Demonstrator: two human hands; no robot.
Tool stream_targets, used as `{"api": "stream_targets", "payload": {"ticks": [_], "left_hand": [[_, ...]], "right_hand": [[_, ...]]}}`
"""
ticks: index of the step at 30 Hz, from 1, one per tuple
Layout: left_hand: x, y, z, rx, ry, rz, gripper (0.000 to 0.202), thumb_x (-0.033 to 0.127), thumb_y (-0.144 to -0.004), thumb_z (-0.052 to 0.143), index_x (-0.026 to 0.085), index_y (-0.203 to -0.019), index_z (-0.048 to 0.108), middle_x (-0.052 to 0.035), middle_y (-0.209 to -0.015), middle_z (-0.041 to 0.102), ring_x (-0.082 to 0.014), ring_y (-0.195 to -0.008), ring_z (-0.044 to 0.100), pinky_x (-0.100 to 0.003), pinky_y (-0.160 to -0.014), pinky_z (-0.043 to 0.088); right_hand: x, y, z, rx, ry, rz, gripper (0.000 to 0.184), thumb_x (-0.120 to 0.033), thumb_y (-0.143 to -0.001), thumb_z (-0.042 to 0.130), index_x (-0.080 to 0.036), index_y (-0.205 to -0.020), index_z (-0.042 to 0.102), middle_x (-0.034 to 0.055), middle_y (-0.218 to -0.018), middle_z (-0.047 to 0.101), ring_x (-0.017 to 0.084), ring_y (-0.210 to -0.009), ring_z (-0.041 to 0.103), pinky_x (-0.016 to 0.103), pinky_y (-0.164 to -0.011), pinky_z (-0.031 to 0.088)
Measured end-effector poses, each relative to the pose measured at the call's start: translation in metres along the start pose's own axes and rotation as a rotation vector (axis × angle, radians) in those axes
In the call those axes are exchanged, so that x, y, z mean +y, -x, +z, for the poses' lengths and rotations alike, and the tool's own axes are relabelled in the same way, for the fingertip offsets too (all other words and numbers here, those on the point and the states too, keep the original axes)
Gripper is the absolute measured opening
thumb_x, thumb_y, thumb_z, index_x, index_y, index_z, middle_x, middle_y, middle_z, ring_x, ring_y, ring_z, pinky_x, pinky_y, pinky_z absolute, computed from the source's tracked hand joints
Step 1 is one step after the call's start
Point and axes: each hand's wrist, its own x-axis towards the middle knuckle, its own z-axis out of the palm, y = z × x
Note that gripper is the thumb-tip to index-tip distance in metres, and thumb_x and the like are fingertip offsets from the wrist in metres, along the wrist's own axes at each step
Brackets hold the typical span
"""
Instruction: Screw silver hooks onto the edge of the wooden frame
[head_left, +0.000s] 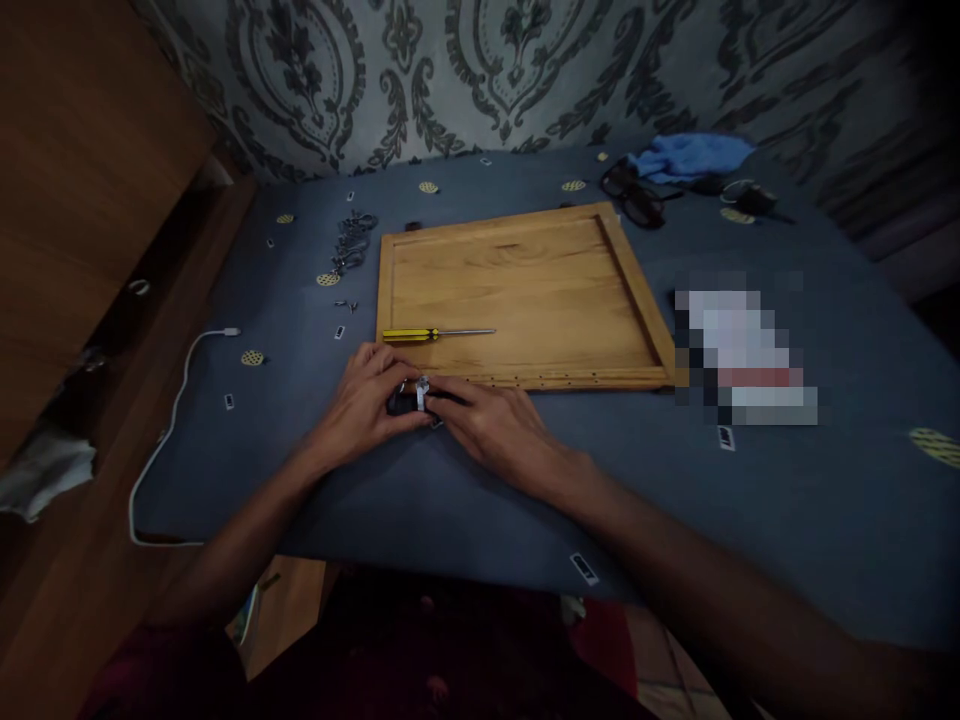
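Observation:
At the near left edge of a wooden panel with a raised frame [517,290], my two hands meet around a small shiny metal fitting [421,396]. My left hand [369,402] curves around it from the left, thumb and fingers closing on it. From the right, my right hand [499,425] pinches the same piece with its fingertips. Fingers cover much of the fitting, so its exact kind is hidden. Small dark holes dot the panel's near rail. A screwdriver with a yellow and black handle [411,335] lies on the panel just beyond my left hand.
Several metal fittings [352,240] lie in a heap left of the panel, with a few small screws [346,305] nearer. A white cable [180,400] runs along the left. Black glasses [641,205], a blue cloth [690,157] and a blurred-out item [750,350] lie right.

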Motion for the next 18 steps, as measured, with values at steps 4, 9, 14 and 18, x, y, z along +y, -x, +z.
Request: {"api": "stream_targets", "payload": {"ticks": [4,9,14,18], "left_hand": [[0.0,0.0,-0.001,-0.017,0.013,-0.015,0.036,0.05,-0.089,0.076,0.022,-0.111,0.071,-0.0064,-0.113,0.065,-0.0261,-0.107,0.052,-0.04,-0.093,0.046],[0.0,-0.001,-0.001,-0.01,0.013,-0.028,0.038,0.047,-0.083,0.083,0.02,-0.108,0.071,-0.0068,-0.114,0.065,-0.0267,-0.107,0.053,-0.041,-0.093,0.046],[0.0,-0.002,-0.001,-0.028,0.045,-0.046,0.041,0.046,-0.083,0.083,0.022,-0.114,0.071,-0.0067,-0.117,0.065,-0.0277,-0.111,0.054,-0.043,-0.096,0.047],[0.0,-0.003,-0.002,-0.03,0.06,-0.048,0.042,0.049,-0.082,0.083,0.022,-0.113,0.072,-0.0074,-0.118,0.064,-0.0288,-0.112,0.053,-0.044,-0.097,0.047]], "right_hand": [[0.0,0.0,0.0,0.016,-0.035,0.016,0.03,-0.013,-0.098,0.06,-0.023,-0.121,0.074,0.0066,-0.134,0.073,0.022,-0.094,0.077,0.029,-0.067,0.056],[0.004,0.002,0.006,0.108,-0.204,0.009,0.031,-0.012,-0.095,0.06,-0.024,-0.119,0.076,0.0071,-0.128,0.076,0.022,-0.098,0.077,0.03,-0.074,0.06],[0.014,-0.011,-0.001,0.196,-0.236,0.112,0.036,-0.01,-0.099,0.049,-0.021,-0.123,0.074,0.0084,-0.13,0.073,0.02,-0.116,0.072,0.034,-0.096,0.059],[0.023,-0.041,-0.017,0.132,-0.188,0.192,0.039,-0.01,-0.097,0.049,-0.018,-0.128,0.071,0.0103,-0.13,0.072,0.022,-0.117,0.07,0.035,-0.098,0.055]]}}
